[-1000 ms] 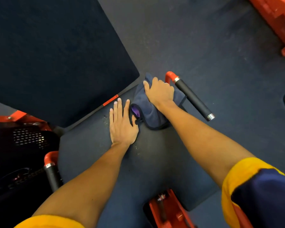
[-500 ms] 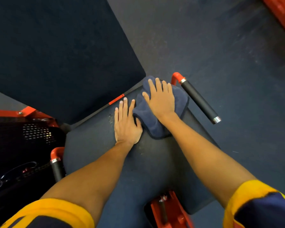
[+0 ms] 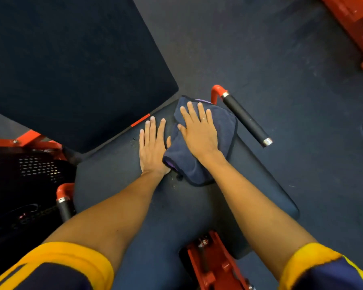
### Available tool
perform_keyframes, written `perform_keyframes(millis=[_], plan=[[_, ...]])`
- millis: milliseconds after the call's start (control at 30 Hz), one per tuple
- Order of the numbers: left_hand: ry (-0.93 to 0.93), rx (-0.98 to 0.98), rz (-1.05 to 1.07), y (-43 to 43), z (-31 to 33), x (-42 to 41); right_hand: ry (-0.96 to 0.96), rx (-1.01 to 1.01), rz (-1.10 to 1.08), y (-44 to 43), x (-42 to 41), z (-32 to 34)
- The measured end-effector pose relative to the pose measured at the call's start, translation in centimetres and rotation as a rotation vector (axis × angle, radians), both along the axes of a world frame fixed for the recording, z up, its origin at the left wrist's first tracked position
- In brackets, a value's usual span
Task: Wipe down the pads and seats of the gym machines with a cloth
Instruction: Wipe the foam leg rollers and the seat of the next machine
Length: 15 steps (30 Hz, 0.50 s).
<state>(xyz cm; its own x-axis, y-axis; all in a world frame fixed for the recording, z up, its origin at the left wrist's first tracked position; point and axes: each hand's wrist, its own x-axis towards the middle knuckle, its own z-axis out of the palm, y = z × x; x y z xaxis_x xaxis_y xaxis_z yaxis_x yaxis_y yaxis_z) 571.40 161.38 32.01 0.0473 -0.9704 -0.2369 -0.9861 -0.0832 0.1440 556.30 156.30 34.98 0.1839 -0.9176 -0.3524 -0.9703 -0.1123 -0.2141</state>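
**Now: cloth pinned flat at the seat's far right corner**

Furthest left, the short left handle (image 3: 64, 203) stands just beside the seat (image 3: 113, 181), and the back pad (image 3: 71, 70) rises behind it. The left hand (image 3: 153, 147) lies palm down on the bare seat with its fingers straight and close together. It grips nothing, and its thumb edge touches the cloth's near fold.

Immediately to the right, the dark blue cloth (image 3: 225, 130) is bunched on the seat's far right corner, its long axis running roughly in line with the right forearm. The right hand (image 3: 199, 130) presses on it from above, fingers spread and straight rather than curled round it, with the arm nearly extended. The right handle (image 3: 246, 120) sits just beyond the cloth's right edge.

Most of the uncovered seat lies leftward and back toward the person. The next stroke therefore probably draws that way, and the braced left hand sits in a leftward path.
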Motion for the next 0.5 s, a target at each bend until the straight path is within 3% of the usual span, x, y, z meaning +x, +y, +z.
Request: perform_keyframes(millis=[133, 400, 500], plan=[[0.095, -0.026, 0.026, -0.1, 0.6, -0.1, -0.071, -0.087, 0.183, 5.4, -2.1, 0.7], [0.297, 0.054, 0.060, -0.9, 1.3, 0.4, 0.019, -0.035, -0.084, 0.5, -0.3, 0.7], [0.321, 0.040, 0.081, 0.3, 1.7, 2.0, -0.016, -0.025, 0.002, 1.6, 1.0, 0.8]])
